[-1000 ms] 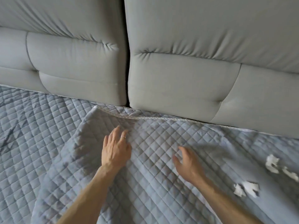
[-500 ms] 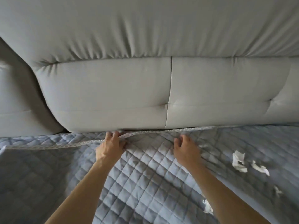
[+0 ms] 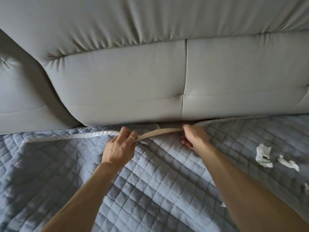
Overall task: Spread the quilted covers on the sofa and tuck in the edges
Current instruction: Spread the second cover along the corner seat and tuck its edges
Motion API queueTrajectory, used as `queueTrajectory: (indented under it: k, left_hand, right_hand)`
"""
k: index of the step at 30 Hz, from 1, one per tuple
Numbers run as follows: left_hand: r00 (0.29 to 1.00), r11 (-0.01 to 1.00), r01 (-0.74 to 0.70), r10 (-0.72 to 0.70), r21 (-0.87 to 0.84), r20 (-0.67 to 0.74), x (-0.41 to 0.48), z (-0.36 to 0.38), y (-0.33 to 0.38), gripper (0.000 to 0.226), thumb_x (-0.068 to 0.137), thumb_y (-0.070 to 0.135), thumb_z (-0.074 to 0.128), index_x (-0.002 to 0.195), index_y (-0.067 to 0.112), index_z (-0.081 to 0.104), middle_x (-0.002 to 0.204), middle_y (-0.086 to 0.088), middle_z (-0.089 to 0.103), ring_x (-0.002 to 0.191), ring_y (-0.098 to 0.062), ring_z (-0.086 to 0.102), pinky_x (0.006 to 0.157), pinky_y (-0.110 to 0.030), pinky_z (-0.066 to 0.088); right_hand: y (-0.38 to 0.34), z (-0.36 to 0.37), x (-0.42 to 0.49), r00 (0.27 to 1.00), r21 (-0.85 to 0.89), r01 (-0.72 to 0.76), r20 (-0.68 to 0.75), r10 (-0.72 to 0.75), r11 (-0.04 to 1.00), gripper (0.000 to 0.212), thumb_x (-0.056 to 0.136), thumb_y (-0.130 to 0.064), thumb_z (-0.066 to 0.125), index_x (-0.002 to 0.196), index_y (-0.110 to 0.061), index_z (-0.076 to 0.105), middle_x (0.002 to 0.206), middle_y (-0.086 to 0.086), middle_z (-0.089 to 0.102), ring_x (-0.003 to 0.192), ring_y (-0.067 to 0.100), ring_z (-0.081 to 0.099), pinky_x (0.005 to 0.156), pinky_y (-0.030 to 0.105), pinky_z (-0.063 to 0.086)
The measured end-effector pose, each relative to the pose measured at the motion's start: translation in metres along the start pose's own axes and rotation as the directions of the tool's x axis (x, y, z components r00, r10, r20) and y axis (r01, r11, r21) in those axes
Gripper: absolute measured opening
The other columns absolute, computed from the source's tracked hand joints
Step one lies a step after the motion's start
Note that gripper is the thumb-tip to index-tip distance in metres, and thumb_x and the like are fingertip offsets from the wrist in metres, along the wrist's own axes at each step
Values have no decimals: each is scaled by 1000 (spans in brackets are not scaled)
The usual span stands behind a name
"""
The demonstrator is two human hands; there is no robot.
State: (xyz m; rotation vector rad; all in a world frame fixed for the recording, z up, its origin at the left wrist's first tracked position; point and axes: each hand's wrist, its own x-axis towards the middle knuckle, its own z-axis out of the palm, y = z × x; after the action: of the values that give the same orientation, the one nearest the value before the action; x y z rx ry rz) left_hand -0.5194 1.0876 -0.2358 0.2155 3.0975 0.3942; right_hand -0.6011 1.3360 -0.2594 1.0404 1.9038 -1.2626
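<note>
Head view: my left hand [image 3: 119,149] and right hand [image 3: 194,137], fingers clamped on the rear hem of the grey-blue quilted cover [image 3: 150,181], which runs left-right along the grey upholstered sofa's [image 3: 125,89] seat-back edge. The crevice [image 3: 172,125] lies just beyond, equally near both.

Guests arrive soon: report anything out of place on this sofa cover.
White crumpled scraps lie on the quilted cover, right of the right hand, like litter. Between it and the left hand, the edge is flipped, beige underside showing.

- Quilted cover [image 3: 158,190]: matt blue-grey cloth, stitched in squares, lace-like trim [image 3: 83,135] along the edge.
- Sofa back cushion [image 3: 125,84]: smooth matt grey fabric, seamed and puckered.
- White scraps [image 3: 263,155]: crumpled, paper-like.
</note>
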Motion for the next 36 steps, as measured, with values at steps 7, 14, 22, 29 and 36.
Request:
queueTrajectory:
  k: [7,14,22,29,36]
  left_hand:
    - [932,929,363,-363,-73,6,24,-6,-3,26,93,33,62,102,9,61,107,-9,52,66,-42,63,52,-48,54]
    - [783,772,594,-620,-226,-60,40,38,15,14,93,22,62,94,8,61,116,-14,48,81,-42,59,67,-45,44]
    - [832,826,530,-550,-193,-71,27,68,20,25,96,21,50,116,9,61,116,-13,61,106,-37,56,83,-45,46]
    - [975,988,157,-154,-7,159,2,67,80,67,91,55,33,146,19,44,159,0,27,148,-18,19,120,-47,14]
    - [907,966,254,-251,34,340,38,97,107,77,91,65,20,156,30,-2,162,15,-5,147,-3,-12,122,-42,-4]
  right_hand:
    - [16,24,-2,947,68,304,-132,-294,950,8,90,-21,55,90,-20,64,96,7,74,95,28,69,90,40,52]
    - [53,21,-9,694,-693,594,184,-696,408,62,93,-41,26,152,-25,30,160,0,26,147,27,20,115,43,25]
    - [61,26,11,710,-833,492,214,-671,254,65,93,-46,13,156,-29,13,164,-10,9,151,13,-2,117,43,16]
    - [38,-24,0,717,-773,565,288,-635,287,62,94,-45,38,151,-21,31,159,-4,29,149,13,18,117,43,23]
    - [42,-94,42,811,-854,445,256,-526,269,62,98,-47,20,155,-22,20,163,-9,14,150,10,6,121,50,6]
